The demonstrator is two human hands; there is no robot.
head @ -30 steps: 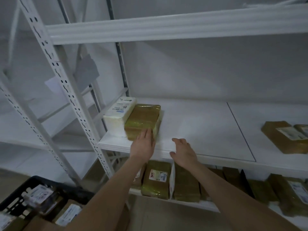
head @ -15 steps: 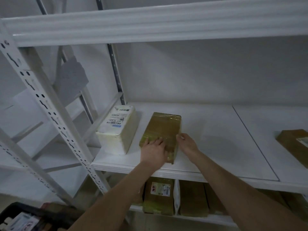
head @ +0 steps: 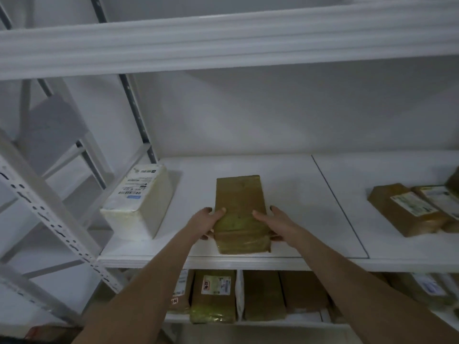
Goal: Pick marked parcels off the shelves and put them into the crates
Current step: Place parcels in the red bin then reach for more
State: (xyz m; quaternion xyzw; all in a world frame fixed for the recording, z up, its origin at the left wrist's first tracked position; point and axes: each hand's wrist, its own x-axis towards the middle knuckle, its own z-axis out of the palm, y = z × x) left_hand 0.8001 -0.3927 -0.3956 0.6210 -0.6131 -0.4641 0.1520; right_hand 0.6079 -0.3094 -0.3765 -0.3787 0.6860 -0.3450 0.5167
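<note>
A brown parcel wrapped in clear tape lies lengthwise on the white middle shelf, its near end at the shelf's front edge. My left hand grips its left side and my right hand grips its right side, thumbs on top. No label shows on its upper face. A white parcel with a barcode label sits apart to its left. No crate is in view.
Brown labelled parcels lie at the shelf's right end. The lower shelf holds several brown parcels side by side. A perforated white upright slants at left. The upper shelf beam spans overhead.
The brown parcel has slid right, away from the white parcel, and turned straight. My hands went from resting on its near end to clasping both sides. The crate has left view.
</note>
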